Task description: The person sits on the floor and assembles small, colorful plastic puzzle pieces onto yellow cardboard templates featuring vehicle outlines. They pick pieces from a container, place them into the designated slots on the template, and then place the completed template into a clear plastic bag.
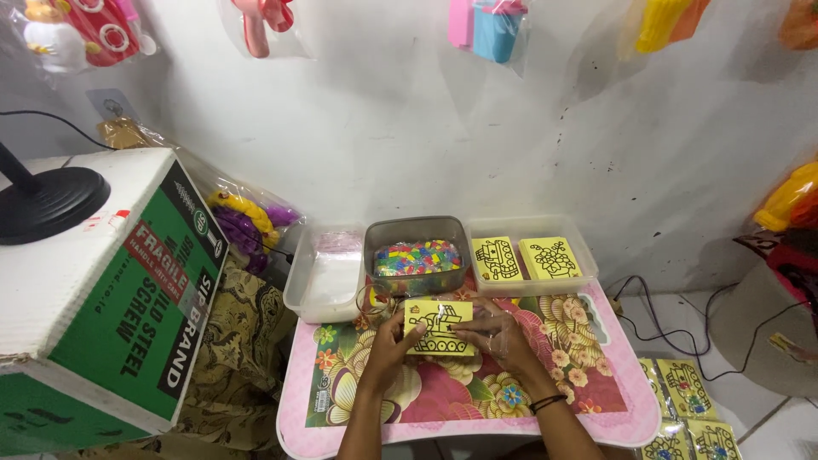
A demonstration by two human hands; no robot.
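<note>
yellow card (pixel 439 328) with a black line drawing sits between my two hands, and everything else i place from it. my left hand (pixel 390 339) closes on its left edge, thumb on top. my right hand (pixel 498 334) grips the right edge, fingers curled narrow, with what looks like a clear plastic sleeve crumpled under them; i can't tell whether the card is already partly inside it. the card hovers just above the pink flowered table (pixel 596 400).

just behind the card stands a grey tub of small coloured pieces (pixel 417 255). behind and to the right of the card, a clear tray (pixel 579 255) holds two more yellow cards. behind and to the left is another clear tub with a pale lining (pixel 328 273). far right of the card, on the floor, lie bagged cards (pixel 686 388). far left stands a green and white carton (pixel 111 290).

i judge i'm mid-way through handling one card with its sleeve. next calls for keeping the card flat and the sleeve mouth open while both grips stay steady.
</note>
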